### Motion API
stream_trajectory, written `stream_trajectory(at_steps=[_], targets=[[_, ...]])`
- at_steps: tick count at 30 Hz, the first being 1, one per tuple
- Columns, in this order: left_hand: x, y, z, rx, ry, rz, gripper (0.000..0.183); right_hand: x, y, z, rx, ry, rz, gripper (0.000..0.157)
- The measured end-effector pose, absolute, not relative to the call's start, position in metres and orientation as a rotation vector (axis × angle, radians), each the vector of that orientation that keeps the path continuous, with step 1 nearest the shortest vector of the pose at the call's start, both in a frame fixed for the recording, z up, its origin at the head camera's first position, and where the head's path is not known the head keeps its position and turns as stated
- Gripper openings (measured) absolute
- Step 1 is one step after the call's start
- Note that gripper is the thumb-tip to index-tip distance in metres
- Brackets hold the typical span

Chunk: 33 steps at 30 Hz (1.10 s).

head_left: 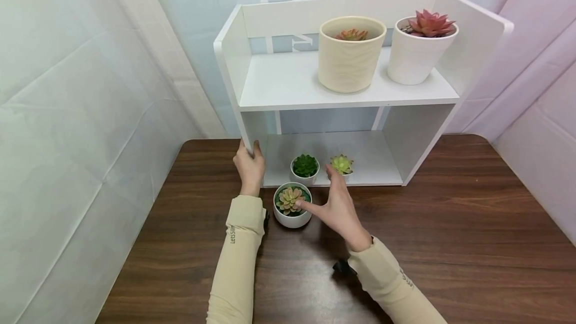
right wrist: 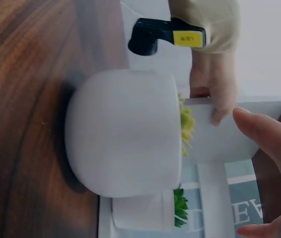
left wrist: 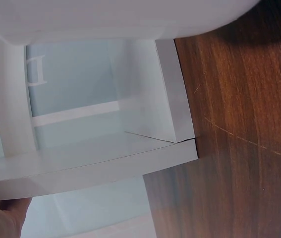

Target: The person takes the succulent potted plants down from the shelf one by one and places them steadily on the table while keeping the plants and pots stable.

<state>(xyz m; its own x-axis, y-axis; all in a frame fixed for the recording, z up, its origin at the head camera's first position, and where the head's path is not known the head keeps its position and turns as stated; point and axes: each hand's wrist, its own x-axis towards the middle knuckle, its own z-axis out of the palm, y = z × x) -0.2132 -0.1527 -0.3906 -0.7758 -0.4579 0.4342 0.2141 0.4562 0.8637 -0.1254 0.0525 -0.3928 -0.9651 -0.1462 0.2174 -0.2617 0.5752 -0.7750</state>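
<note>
My left hand grips the left side panel of the white shelf unit, with the thumb inside and fingers outside. In the left wrist view part of that hand shows at the panel's edge. My right hand is held with thumb and fingers spread, and nothing is between them. Its thumb appears over a pinkish-green succulent in a round white pot, which stands on the table before the shelf. Behind it, a dark green succulent and a yellow-green succulent sit on the lower shelf.
On the upper shelf stand a cream pot with an orange-red succulent and a white pot with a red succulent. The shelf unit rests on a dark wooden table. Pale curtains hang around it.
</note>
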Motion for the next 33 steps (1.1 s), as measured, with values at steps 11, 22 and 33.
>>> stream_trajectory(at_steps=[11,22,33], targets=[[-0.213,-0.154,-0.389,0.199,-2.069,-1.340,0.031,-0.131,0.064,-0.375,0.278,-2.616,1.411,0.111],[-0.212,-0.152,-0.388,0.181,-2.053,-1.320,0.030,-0.132,0.071,-0.366,0.259,-2.549,1.413,0.110],[-0.211,-0.152,-0.390,0.183,-2.059,-1.337,0.031,-0.130,0.077,-0.354,0.279,-2.453,1.469,0.109]])
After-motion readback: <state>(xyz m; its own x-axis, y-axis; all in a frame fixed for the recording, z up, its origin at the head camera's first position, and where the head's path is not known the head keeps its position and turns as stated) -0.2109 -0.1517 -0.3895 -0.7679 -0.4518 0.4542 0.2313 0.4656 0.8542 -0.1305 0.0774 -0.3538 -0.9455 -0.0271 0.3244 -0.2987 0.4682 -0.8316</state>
